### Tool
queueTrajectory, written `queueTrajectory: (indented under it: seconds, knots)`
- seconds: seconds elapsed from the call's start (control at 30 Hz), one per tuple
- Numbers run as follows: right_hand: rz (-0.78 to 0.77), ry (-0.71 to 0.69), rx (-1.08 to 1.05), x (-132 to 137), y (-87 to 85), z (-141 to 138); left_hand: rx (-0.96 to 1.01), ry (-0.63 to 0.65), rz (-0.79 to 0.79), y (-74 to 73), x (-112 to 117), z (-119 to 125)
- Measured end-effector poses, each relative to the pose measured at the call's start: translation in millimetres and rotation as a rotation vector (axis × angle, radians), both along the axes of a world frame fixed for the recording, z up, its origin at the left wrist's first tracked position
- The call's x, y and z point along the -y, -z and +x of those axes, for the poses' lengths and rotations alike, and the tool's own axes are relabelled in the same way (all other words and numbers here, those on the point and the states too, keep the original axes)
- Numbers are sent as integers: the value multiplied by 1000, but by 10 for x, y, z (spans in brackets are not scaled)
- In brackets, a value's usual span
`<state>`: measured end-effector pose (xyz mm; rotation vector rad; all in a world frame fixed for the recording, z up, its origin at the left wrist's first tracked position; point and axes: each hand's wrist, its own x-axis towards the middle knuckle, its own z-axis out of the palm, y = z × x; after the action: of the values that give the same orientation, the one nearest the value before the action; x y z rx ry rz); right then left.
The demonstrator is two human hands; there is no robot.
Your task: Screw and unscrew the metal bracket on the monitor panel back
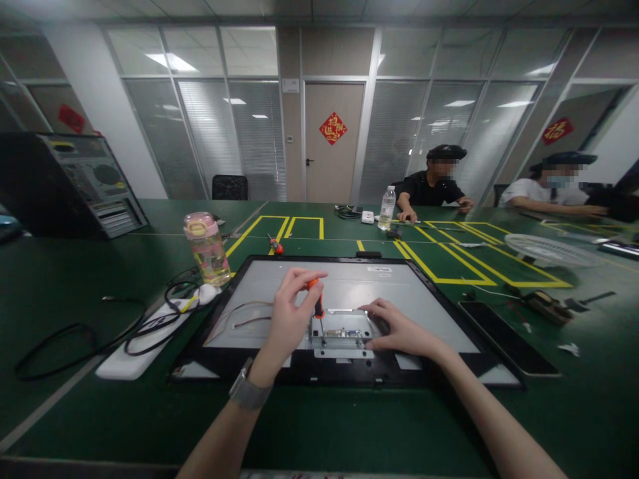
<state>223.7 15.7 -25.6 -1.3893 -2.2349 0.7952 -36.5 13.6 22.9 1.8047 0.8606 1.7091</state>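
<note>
A flat monitor panel [369, 279] with a black frame lies back side up on the green table. On its near part sits a metal bracket [344, 352] with a row of ports. My left hand [292, 306] grips an orange and black screwdriver [318, 303], which stands upright with its tip down at the bracket's left side. The tip itself is too small to make out. At the bracket's right edge, my right hand [399, 327] holds on with thumb and fingers. Thin cables [247, 319] run across the panel left of the bracket.
Left stand a white power strip [144, 339] with black cords, a drink bottle [207, 249] and a computer case [74, 183]. Right lie a phone [506, 336] and a brown tool [546, 306]. Beyond are red-handled pliers [275, 246] and a water bottle [387, 208]. Two people sit at the far right.
</note>
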Motion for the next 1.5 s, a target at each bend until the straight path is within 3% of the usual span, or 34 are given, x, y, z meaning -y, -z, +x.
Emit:
queueTrajectory:
  seconds: [0.17, 0.37, 0.57, 0.87, 1.17, 1.37, 1.5]
  knots:
    - [-8, 8, -4, 8, -19, -13, -17, 80, -16, -4, 27, -7]
    - [14, -2, 3, -6, -1, -12, -27, -13, 27, -3, 25, -8]
    - [3, 12, 9, 13, -25, -24, -16, 85, -20, -21, 23, -22]
    - [-7, 19, 10, 26, -43, -32, 43, -93, 2, 68, 5, 48]
    - [15, 10, 6, 2, -13, -17, 66, 109, -130, 43, 53, 86]
    - [25, 4, 17, 15, -26, -15, 42, -47, 18, 35, 52, 85]
    - [18, 12, 24, 19, -40, -22, 15, 22, -4, -29, 19, -19]
